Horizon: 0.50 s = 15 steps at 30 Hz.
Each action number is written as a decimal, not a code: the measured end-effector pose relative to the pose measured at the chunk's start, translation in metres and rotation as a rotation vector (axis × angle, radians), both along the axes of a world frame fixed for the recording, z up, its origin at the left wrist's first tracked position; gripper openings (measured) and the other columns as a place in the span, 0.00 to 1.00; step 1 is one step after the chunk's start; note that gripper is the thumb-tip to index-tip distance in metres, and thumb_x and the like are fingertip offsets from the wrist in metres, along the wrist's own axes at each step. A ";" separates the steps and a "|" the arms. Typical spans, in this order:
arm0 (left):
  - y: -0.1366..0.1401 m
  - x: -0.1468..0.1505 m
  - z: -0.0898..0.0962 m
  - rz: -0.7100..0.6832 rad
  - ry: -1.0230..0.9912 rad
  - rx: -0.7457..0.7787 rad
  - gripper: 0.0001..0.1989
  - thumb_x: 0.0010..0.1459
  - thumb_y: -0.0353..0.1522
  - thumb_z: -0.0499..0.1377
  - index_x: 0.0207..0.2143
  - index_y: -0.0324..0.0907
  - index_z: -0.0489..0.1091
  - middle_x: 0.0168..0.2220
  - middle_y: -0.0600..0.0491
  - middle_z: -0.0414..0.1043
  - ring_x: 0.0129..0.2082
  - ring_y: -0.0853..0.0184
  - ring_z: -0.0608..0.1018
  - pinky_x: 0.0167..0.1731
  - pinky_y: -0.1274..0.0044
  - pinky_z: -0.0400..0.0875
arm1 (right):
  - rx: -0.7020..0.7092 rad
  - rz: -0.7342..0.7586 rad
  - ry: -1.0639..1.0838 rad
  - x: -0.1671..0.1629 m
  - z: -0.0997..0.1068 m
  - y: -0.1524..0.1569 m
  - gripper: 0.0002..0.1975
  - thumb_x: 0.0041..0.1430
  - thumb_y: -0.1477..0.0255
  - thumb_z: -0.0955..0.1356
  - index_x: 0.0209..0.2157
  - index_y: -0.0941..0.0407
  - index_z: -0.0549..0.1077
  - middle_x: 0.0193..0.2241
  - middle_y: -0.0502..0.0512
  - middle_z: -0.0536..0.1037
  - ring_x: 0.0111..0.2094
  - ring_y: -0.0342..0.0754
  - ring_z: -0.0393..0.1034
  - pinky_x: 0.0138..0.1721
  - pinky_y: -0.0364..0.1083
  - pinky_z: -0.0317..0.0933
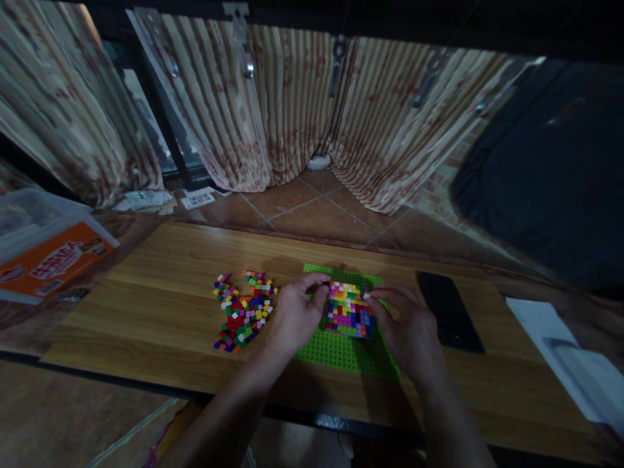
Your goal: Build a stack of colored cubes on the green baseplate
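A block of small multicoloured toy bricks (348,312) stands on a green studded baseplate (336,354), between my two hands. My left hand (299,309) is at the block's left side, thumb and forefinger closed at its upper left corner. At the upper right edge, my right hand (409,318) has thumb and fingertips pinched on what looks like a small pale toy brick (366,296); the fingers partly cover it. Loose toy bricks (244,312) in many colours lie heaped on the wooden table, left of my left hand.
A black phone (449,312) lies on the table (160,292) right of the baseplate. White papers (550,344) are at the far right. A clear tub with an orange label (58,257) stands at the left. Striped curtains (292,110) hang beyond the table.
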<state>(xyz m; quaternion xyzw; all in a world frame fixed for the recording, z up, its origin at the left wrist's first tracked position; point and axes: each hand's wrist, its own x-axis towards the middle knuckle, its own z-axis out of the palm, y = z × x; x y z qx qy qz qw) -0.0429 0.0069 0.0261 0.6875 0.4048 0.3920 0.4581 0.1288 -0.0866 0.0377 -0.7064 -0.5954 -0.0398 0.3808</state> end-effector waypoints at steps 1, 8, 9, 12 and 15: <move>0.000 0.000 0.000 -0.001 0.002 0.000 0.11 0.58 0.30 0.56 0.42 0.42 0.75 0.38 0.52 0.79 0.37 0.68 0.79 0.41 0.76 0.73 | 0.001 0.004 -0.012 0.000 0.000 0.000 0.09 0.60 0.67 0.67 0.33 0.56 0.77 0.37 0.58 0.78 0.41 0.52 0.70 0.45 0.53 0.65; 0.000 0.000 0.002 -0.008 -0.007 0.015 0.10 0.58 0.30 0.56 0.40 0.42 0.75 0.37 0.53 0.79 0.37 0.68 0.79 0.40 0.77 0.73 | -0.009 -0.005 -0.017 -0.001 -0.002 0.001 0.08 0.59 0.68 0.68 0.32 0.56 0.77 0.37 0.58 0.77 0.41 0.53 0.70 0.44 0.53 0.65; 0.000 0.000 0.002 -0.015 -0.009 0.014 0.10 0.58 0.30 0.56 0.41 0.42 0.75 0.38 0.53 0.79 0.37 0.68 0.79 0.41 0.77 0.73 | -0.007 -0.012 -0.006 -0.002 -0.002 0.001 0.08 0.59 0.68 0.68 0.32 0.56 0.77 0.37 0.58 0.77 0.41 0.53 0.70 0.45 0.53 0.65; 0.000 0.000 0.001 -0.024 -0.009 0.003 0.10 0.58 0.30 0.56 0.41 0.42 0.75 0.38 0.53 0.79 0.38 0.68 0.79 0.41 0.77 0.73 | -0.002 -0.035 0.038 -0.004 -0.002 0.003 0.08 0.58 0.67 0.68 0.31 0.56 0.77 0.38 0.58 0.77 0.41 0.52 0.71 0.45 0.53 0.64; 0.000 0.000 0.001 -0.021 -0.007 -0.004 0.10 0.58 0.30 0.56 0.42 0.42 0.75 0.38 0.53 0.79 0.38 0.68 0.79 0.41 0.77 0.73 | -0.006 -0.079 0.068 -0.006 -0.002 0.005 0.09 0.57 0.65 0.68 0.30 0.56 0.77 0.37 0.58 0.77 0.40 0.53 0.72 0.44 0.53 0.65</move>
